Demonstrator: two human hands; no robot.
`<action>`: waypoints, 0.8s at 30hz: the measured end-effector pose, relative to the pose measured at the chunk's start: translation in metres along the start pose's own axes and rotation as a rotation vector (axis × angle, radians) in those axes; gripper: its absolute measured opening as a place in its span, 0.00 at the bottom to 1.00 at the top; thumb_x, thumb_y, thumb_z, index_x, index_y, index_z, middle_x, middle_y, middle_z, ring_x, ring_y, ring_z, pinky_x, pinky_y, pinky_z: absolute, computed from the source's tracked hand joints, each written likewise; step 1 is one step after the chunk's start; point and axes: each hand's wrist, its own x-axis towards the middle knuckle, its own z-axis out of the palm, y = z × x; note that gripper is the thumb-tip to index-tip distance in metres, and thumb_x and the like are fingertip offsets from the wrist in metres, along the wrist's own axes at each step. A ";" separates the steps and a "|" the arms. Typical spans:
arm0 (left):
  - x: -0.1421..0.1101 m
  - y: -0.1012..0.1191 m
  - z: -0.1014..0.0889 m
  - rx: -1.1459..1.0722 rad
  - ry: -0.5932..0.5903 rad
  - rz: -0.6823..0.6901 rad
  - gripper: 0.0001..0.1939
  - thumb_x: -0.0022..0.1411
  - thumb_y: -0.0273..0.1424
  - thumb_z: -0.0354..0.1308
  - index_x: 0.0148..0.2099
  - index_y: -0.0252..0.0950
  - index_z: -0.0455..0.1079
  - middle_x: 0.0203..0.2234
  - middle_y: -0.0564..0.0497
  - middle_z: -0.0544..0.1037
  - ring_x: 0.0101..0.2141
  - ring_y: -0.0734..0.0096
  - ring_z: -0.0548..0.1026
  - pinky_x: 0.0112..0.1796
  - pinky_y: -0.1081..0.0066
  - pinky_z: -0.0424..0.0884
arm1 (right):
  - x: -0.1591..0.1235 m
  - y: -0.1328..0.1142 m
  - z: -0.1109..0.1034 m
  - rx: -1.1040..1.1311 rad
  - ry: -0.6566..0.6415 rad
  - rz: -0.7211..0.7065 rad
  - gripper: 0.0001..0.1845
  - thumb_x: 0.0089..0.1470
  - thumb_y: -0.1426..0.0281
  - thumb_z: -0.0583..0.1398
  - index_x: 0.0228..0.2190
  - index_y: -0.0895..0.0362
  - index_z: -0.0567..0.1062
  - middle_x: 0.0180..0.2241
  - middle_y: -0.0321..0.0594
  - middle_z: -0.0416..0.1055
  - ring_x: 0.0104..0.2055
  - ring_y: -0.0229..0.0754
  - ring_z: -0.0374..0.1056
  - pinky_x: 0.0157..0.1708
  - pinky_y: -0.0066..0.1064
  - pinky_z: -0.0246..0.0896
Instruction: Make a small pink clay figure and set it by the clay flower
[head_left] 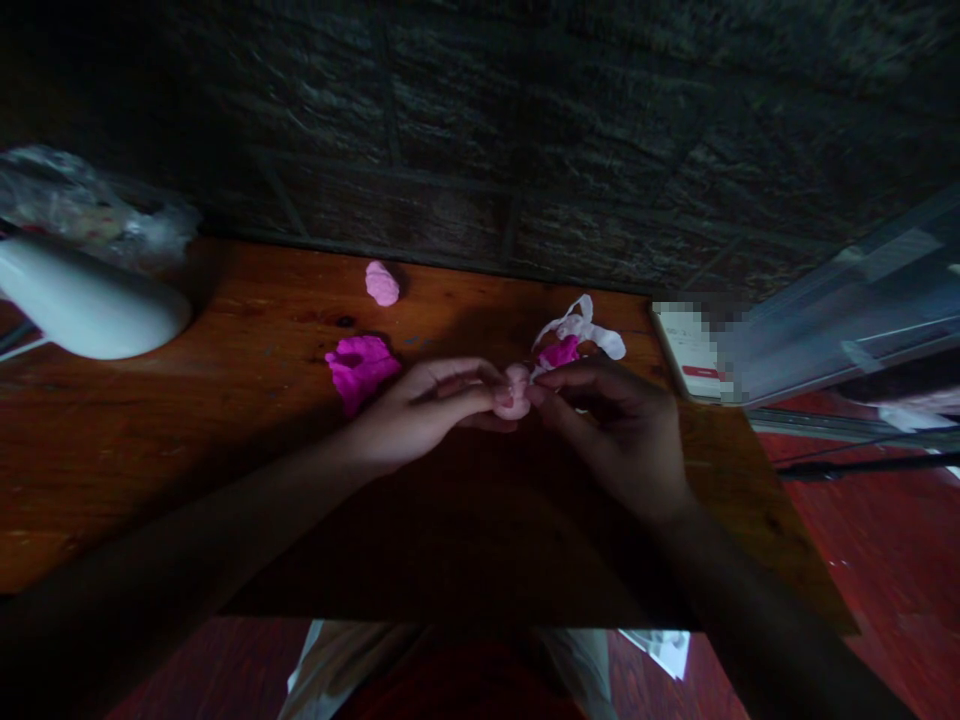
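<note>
Above the table (247, 330), our left hand (424, 412) pinches one pale lump (516, 383); our right hand (626, 430) meets its edge, fingertips drawn close — on what, we cannot tell. We seem to be shaping it; the next move likely calls for light, steady pressure. Beyond, we count one pink lump (382, 284), two magenta pieces (360, 366) and one white tangle (609, 342).

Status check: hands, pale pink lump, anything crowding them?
Left hand gripping pale pink clay-like lump. Right hand, fingertips at its edge. Magenta piece near left hand; whitish strips beyond right hand.
</note>
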 end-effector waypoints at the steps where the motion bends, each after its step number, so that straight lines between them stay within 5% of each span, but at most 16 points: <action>1: 0.000 0.000 0.001 0.005 0.004 0.001 0.07 0.55 0.29 0.71 0.32 0.32 0.78 0.32 0.51 0.81 0.39 0.69 0.80 0.48 0.65 0.79 | -0.001 0.000 0.001 -0.024 0.014 -0.004 0.03 0.57 0.72 0.70 0.36 0.53 0.83 0.35 0.36 0.83 0.34 0.38 0.79 0.36 0.31 0.75; 24: -0.002 -0.002 0.003 0.015 0.014 -0.008 0.10 0.54 0.32 0.74 0.33 0.32 0.79 0.34 0.50 0.82 0.41 0.66 0.80 0.52 0.60 0.78 | -0.002 -0.006 0.005 -0.255 0.023 -0.179 0.04 0.61 0.73 0.66 0.37 0.53 0.82 0.34 0.38 0.82 0.31 0.39 0.76 0.30 0.30 0.70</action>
